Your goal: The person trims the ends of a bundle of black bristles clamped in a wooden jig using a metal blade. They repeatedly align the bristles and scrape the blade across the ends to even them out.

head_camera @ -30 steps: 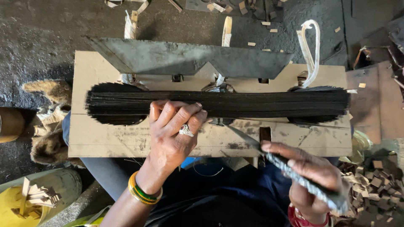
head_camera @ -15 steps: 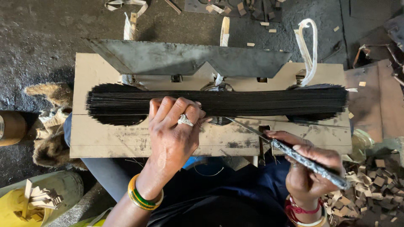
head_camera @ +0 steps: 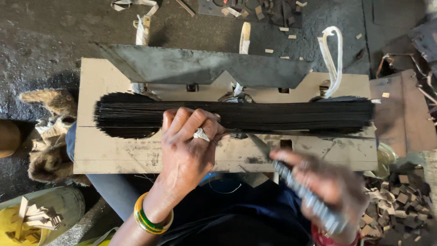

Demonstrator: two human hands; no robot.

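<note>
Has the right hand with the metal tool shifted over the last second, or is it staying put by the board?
Yes. The right hand has moved up toward the wooden board, bringing the metal tool nearer the black stick bundle. The left hand stays on the bundle.

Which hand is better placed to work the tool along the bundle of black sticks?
Right hand: it grips the ridged metal tool beside the black stick bundle; the left hand presses the bundle flat.

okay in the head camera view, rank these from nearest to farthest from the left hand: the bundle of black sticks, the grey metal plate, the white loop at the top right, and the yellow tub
1. Bundle of black sticks: under the left hand, touching.
2. Grey metal plate: just beyond the bundle, at the board's far edge.
3. and 4. Yellow tub, bottom left, and white loop, top right: too close to call.
</note>
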